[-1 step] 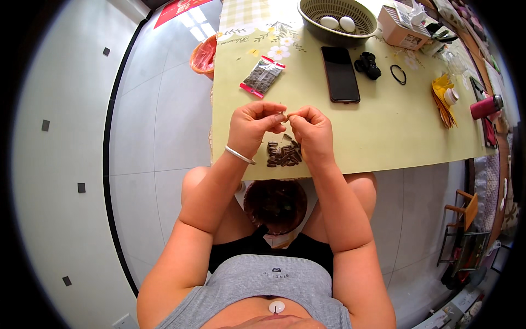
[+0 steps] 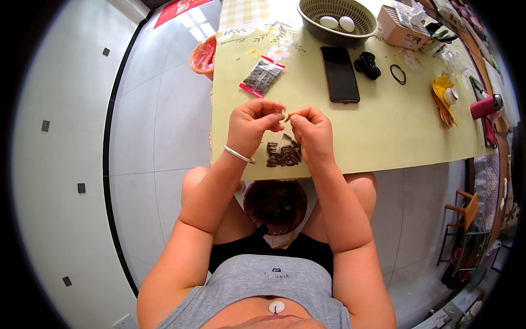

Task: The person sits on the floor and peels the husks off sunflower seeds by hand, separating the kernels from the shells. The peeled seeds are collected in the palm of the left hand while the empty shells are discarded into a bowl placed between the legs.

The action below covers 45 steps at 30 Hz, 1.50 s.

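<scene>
Both of my hands meet above the table's near edge, fingertips close but slightly apart. My left hand, with a white bangle at its wrist, is closed in a pinch on something too small to make out. In my right hand, thumb and forefinger pinch a small brownish piece, which looks like a sunflower seed or its shell. Just below the fingers lies a pile of dark brown, elongated sunflower seeds. Beyond my left hand rests a clear packet with pink ends, filled with dark contents.
On the yellow-green tablecloth are a black phone, a black gadget, a black band, a basket with two eggs, a tissue box and a maroon flask. A dark bin stands between my knees.
My left hand has shifted slightly away from the right, widening the gap between the fingertips. The small brownish piece stays in my right hand. The pile looks the same.
</scene>
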### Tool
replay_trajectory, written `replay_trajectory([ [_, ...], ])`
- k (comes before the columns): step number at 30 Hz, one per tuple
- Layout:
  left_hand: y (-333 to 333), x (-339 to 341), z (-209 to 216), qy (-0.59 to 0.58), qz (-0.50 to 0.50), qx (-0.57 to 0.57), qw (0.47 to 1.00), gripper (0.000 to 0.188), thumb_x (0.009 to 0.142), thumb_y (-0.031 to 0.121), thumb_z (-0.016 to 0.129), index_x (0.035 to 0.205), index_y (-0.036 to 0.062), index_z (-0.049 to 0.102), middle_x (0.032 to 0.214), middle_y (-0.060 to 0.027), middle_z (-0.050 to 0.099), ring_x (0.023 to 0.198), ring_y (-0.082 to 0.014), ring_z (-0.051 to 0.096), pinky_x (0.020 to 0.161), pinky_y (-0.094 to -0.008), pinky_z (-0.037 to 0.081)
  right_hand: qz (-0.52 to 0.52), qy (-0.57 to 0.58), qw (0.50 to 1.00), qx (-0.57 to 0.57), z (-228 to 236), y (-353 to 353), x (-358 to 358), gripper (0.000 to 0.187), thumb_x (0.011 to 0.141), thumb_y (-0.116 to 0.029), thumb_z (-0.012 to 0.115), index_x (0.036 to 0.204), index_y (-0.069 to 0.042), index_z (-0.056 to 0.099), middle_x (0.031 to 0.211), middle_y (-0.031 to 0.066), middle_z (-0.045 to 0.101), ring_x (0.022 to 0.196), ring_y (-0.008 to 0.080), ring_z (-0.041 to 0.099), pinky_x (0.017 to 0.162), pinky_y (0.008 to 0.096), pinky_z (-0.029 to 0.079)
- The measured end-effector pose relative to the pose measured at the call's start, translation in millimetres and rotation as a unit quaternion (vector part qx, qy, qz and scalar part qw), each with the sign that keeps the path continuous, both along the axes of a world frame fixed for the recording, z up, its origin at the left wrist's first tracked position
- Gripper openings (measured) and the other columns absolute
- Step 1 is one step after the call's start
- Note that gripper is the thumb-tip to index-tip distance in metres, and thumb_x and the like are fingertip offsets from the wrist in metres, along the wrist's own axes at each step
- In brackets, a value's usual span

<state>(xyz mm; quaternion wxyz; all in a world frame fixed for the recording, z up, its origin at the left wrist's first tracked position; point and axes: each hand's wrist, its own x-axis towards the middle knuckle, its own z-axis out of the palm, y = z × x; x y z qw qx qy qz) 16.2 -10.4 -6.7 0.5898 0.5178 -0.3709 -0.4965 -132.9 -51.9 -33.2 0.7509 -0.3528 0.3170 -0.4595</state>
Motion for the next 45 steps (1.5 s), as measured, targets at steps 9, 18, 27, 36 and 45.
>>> replay_trajectory([
  [9, -3.1, 8.8, -1.3, -0.364, 0.046, -0.068, 0.928, 0.016, 0.081, -0.005, 0.068, 0.097, -0.0024, 0.068, 0.081, -0.008, 0.068, 0.067, -0.0103, 0.065, 0.059, -0.0228, 0.053, 0.02, -0.089, 0.99, 0.112, 6.0, -7.1, -6.3, 0.011, 0.082, 0.002, 0.047, 0.084, 0.0, 0.058, 0.078, 0.0089, 0.059, 0.06, 0.0119, 0.053, 0.048, 0.021, 0.038],
  [18, -3.1, 2.1, 13.1, -0.364, -0.027, -0.179, 0.914, 0.02, 0.078, -0.004, 0.071, 0.097, 0.0009, 0.072, 0.084, -0.0082, 0.068, 0.067, -0.0106, 0.065, 0.058, -0.0235, 0.051, 0.049, -0.047, 0.991, 0.119, 11.2, -8.2, -6.3, 0.019, 0.096, -0.014, 0.048, 0.088, 0.0, 0.059, 0.078, 0.0094, 0.059, 0.06, 0.0127, 0.052, 0.047, 0.0219, 0.037],
  [27, -1.2, -2.2, 6.4, -0.534, -0.118, -0.179, 0.818, 0.018, 0.067, 0.001, 0.076, 0.082, 0.007, 0.07, 0.082, -0.006, 0.062, 0.079, -0.025, 0.062, 0.068, -0.0353, 0.05, -0.001, -0.113, 0.984, 0.135, 1.4, -19.1, -19.9, 0.026, 0.099, -0.023, 0.051, 0.088, -0.001, 0.059, 0.071, 0.0053, 0.055, 0.053, 0.0105, 0.047, 0.043, 0.0198, 0.032],
  [36, -2.9, -5.4, -5.8, -0.624, -0.137, -0.18, 0.748, 0.01, 0.074, 0.004, 0.069, 0.081, 0.0048, 0.062, 0.079, -0.0077, 0.06, 0.077, -0.0272, 0.06, 0.068, -0.0388, 0.05, 0.02, 0.0, 0.998, 0.053, 3.5, -13.2, -13.7, 0.009, 0.091, -0.01, 0.062, 0.091, -0.001, 0.063, 0.072, 0.001, 0.057, 0.053, 0.0054, 0.045, 0.044, 0.0183, 0.032],
  [45, -2.3, -6.5, -2.0, -0.469, 0.023, -0.221, 0.855, 0.014, 0.079, -0.001, 0.07, 0.093, 0.001, 0.068, 0.082, -0.0128, 0.066, 0.063, -0.0224, 0.064, 0.057, -0.0303, 0.051, 0.043, 0.05, 0.998, -0.011, -0.9, -5.3, -5.2, 0.008, 0.087, -0.007, 0.066, 0.088, 0.002, 0.063, 0.071, -0.0007, 0.058, 0.056, 0.0022, 0.045, 0.049, 0.0178, 0.034],
])
